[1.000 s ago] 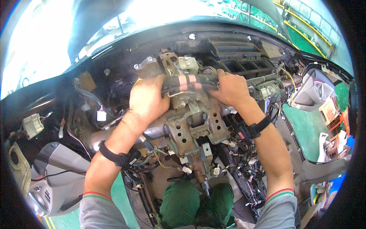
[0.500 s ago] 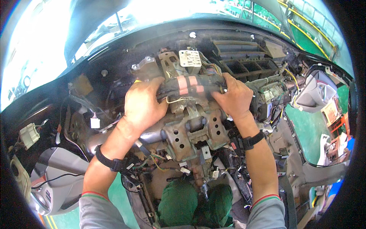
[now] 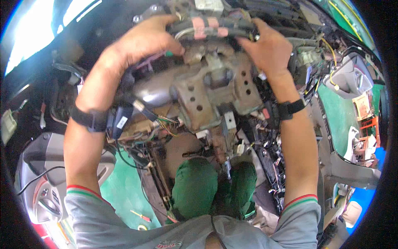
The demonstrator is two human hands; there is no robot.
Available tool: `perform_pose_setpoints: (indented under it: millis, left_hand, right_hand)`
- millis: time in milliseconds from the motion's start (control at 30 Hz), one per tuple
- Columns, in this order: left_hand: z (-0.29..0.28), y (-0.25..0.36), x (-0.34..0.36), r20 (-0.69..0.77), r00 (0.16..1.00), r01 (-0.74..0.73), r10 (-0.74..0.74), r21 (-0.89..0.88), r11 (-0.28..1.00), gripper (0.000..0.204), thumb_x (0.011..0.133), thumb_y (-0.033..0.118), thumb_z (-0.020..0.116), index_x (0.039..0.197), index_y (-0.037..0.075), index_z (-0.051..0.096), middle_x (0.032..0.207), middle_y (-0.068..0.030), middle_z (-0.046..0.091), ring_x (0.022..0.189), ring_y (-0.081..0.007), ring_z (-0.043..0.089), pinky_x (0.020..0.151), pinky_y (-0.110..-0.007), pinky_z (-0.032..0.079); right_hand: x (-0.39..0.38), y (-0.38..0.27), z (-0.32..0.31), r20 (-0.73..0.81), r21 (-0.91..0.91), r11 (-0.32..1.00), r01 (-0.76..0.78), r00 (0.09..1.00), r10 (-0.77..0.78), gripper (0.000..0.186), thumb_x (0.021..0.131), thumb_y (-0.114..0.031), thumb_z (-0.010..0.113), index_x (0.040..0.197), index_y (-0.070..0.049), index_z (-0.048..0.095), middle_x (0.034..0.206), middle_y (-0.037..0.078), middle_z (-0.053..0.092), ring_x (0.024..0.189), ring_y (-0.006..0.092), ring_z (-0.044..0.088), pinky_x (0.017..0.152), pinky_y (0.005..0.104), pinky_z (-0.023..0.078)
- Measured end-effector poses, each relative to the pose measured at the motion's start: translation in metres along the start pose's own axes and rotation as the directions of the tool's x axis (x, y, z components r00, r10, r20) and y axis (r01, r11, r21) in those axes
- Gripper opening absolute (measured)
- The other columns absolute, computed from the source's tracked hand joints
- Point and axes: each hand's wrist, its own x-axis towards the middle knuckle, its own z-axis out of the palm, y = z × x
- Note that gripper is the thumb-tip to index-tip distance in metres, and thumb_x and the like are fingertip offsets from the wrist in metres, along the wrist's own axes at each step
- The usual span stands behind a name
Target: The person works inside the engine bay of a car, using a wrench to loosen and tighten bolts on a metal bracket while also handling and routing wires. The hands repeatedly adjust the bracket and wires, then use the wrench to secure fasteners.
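Head: 2 hands point(image 3: 150, 38) point(image 3: 271, 50) around harness point(image 3: 212, 31)

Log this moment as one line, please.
left hand: around harness, left side | right hand: around harness, right side | pink-taped wiring harness: arched beyond perforated metal bracket

A dark, thick wire bundle point(image 3: 211, 31) is arching crosswise near the upper edge of the view, its middle bowing upward and its strands running side by side. Pink tape bands point(image 3: 199, 22) are wrapping its central stretch in several short patches, and pale thin wires point(image 3: 181, 33) are curving loose at its left part. Its left end is passing into the gap between the left hand's point(image 3: 153, 39) spread thumb and fingers, while the right hand point(image 3: 267, 47) is gripping its right end. Blur is softening its outlines.
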Motion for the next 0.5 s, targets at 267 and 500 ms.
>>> perform_pose_setpoints:
  millis: [267, 500]
  left_hand:
    - [0.015, -0.014, 0.0, -0.039, 0.999, -0.012, 0.001, -0.277, 0.961, 0.03, 0.085, 0.015, 0.068, 0.11, -0.001, 0.069, 0.105, -0.0119, 0.075, 0.098, -0.027, 0.068, 0.091, -0.037, 0.052]
    - [0.013, -0.013, -0.003, -0.096, 0.994, -0.064, 0.06, -0.048, 0.997, 0.059, 0.065, 0.014, 0.079, 0.122, 0.0, 0.07, 0.109, -0.0139, 0.076, 0.1, -0.0238, 0.067, 0.096, -0.034, 0.051]
  right_hand:
    - [-0.003, -0.014, -0.016, 0.044, 0.062, 0.988, -0.141, 0.989, 0.139, 0.056, 0.073, -0.042, 0.084, 0.115, -0.007, 0.075, 0.092, 0.02, 0.076, 0.087, 0.0371, 0.075, 0.076, 0.0448, 0.059]
    - [-0.003, -0.004, -0.006, 0.075, -0.029, 0.997, -0.071, 0.995, 0.073, 0.061, 0.076, -0.052, 0.083, 0.126, -0.018, 0.071, 0.098, 0.018, 0.077, 0.091, 0.0381, 0.074, 0.077, 0.0459, 0.059]
